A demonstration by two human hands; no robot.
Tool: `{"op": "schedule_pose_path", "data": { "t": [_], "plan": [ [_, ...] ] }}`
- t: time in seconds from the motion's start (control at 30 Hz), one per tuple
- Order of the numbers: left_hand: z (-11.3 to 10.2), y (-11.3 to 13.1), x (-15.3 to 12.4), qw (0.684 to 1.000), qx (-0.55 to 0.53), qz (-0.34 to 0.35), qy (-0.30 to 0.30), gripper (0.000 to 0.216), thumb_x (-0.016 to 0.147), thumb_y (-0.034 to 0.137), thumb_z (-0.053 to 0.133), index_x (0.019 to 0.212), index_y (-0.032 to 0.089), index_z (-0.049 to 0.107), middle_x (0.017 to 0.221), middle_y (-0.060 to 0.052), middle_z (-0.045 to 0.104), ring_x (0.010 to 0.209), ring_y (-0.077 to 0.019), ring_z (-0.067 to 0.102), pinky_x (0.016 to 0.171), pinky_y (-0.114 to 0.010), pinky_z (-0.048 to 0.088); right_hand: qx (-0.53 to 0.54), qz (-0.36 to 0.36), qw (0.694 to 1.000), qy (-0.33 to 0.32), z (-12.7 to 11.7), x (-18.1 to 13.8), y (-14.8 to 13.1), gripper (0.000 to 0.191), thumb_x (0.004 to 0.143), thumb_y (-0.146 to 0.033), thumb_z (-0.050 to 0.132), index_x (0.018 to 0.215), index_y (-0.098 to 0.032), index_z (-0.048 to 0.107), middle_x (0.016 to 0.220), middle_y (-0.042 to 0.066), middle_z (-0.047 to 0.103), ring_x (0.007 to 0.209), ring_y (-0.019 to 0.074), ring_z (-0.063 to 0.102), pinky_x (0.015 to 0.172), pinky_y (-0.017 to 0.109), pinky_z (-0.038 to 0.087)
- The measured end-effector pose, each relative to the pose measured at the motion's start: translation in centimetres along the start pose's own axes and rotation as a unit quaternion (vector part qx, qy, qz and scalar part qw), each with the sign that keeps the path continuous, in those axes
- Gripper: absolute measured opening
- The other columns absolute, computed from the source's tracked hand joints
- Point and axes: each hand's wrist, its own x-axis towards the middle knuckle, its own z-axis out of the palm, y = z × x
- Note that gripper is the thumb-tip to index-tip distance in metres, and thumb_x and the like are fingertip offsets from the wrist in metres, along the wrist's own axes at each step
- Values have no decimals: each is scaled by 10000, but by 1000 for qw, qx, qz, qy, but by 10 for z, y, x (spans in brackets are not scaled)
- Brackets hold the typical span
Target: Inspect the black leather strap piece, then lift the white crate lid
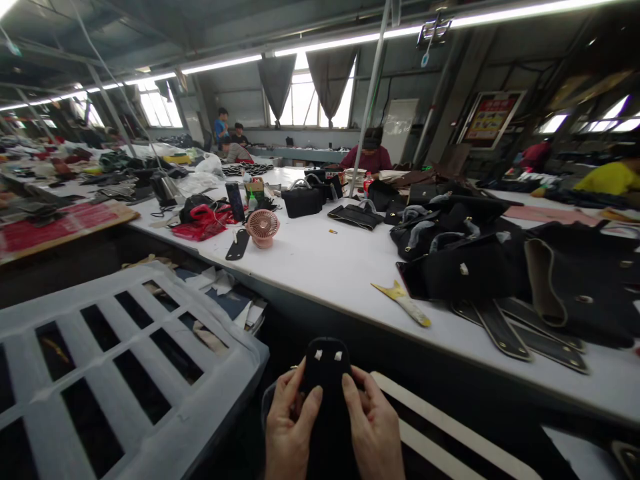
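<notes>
Both my hands hold a black leather strap piece [327,373] upright at the bottom centre, below the table's near edge. Two small white squares sit on its rounded top end. My left hand [289,427] grips its left side with the thumb lying on the front. My right hand [373,427] grips the right side the same way. A pile of black leather bag parts [475,260] lies on the white table [325,260] ahead to the right, with flat black straps [520,330] at its near edge.
A white slatted plastic crate [115,373] stands at my left. On the table are a yellow-handled tool [403,301], a small pink fan [263,227], red bags [203,223] and black handbags [303,200]. Other people sit at the far end.
</notes>
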Motion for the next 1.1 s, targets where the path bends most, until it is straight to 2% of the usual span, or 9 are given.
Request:
{"op": "schedule_pose_path", "data": {
  "t": [0.13, 0.23, 0.43, 0.57, 0.67, 0.73, 0.83, 0.97, 1.1],
  "plan": [
    [2, 8, 3, 1000, 5, 21, -15, 454, 758, 434, 708, 1166, 238, 673, 941, -24, 606, 584, -96, 495, 589, -216, 471, -109, -51, 992, -26, -4, 10, -11, 465, 833, -643, 497, 817, -185, 578, 571, 1, 560, 505, 146, 485, 462, 243, 359],
    [3, 15, 5, 1000, -9, 5, -9, 399, 761, 451, 699, 1086, 220, 709, 967, -40, 620, 715, -146, 575, 675, -231, 491, -135, -106, 985, 0, -3, 12, -14, 460, 872, -609, 457, 669, -199, 508, 565, -20, 482, 504, 117, 411, 475, 237, 326],
    [8, 12, 2, 995, -84, -60, -1, 442, 743, 527, 691, 1030, 190, 687, 1035, -72, 650, 954, -235, 620, 827, -275, 493, -66, -99, 993, 18, -1, 6, -8, 443, 878, -582, 476, 646, -205, 474, 548, -48, 365, 485, 102, 319, 449, 245, 256],
    [6, 19, 9, 995, -102, -23, 4, 560, 791, 550, 626, 1253, 239, 568, 1202, -80, 623, 1122, -254, 571, 954, -318, 450, -10, -97, 995, 7, -3, -3, -16, 441, 868, -582, 494, 644, -203, 481, 564, -46, 340, 501, 101, 301, 455, 244, 251],
    [-7, 40, 30, 985, -51, 79, -146, 635, 817, 649, 506, 1322, 267, 538, 1405, -62, 501, 1333, -290, 387, 1139, -403, 242, -5, -97, 995, 13, -5, -13, -31, 443, 864, -578, 497, 623, -207, 469, 544, -43, 327, 475, 101, 294, 420, 249, 202],
    [-18, 59, 50, 959, -10, 125, -253, 717, 802, 743, 397, 1269, 238, 601, 1361, -88, 545, 1337, -330, 375, 1156, -455, 172, -3, -104, 994, 19, -7, -17, -41, 443, 864, -569, 500, 613, -206, 472, 546, -36, 337, 482, 104, 309, 421, 249, 201],
    [-31, 87, 80, 921, 36, 151, -358, 773, 734, 785, 455, 1231, 220, 635, 1257, -129, 614, 1224, -378, 493, 1077, -497, 311, 16, -128, 992, -1, -9, -18, -52, 439, 878, -551, 486, 618, -197, 492, 562, -31, 353, 517, 108, 327, 463, 249, 234],
    [-39, 110, 106, 859, 88, 108, -492, 889, 491, 768, 699, 1190, 220, 659, 1098, -112, 669, 1035, -371, 592, 936, -461, 443, 36, -146, 987, -55, -6, -13, -53, 455, 879, -557, 482, 619, -185, 463, 565, -38, 340, 525, 97, 302, 483, 254, 209],
    [-46, 110, 108, 850, 128, 38, -509, 596, 402, 489, 873, 903, 213, 706, 853, -22, 688, 790, -244, 611, 694, -283, 491, 48, -111, 982, -146, -1, -7, -37, 490, 856, -605, 488, 633, -169, 484, 544, -51, 313, 504, 80, 256, 466, 235, 175]
  ]
}}
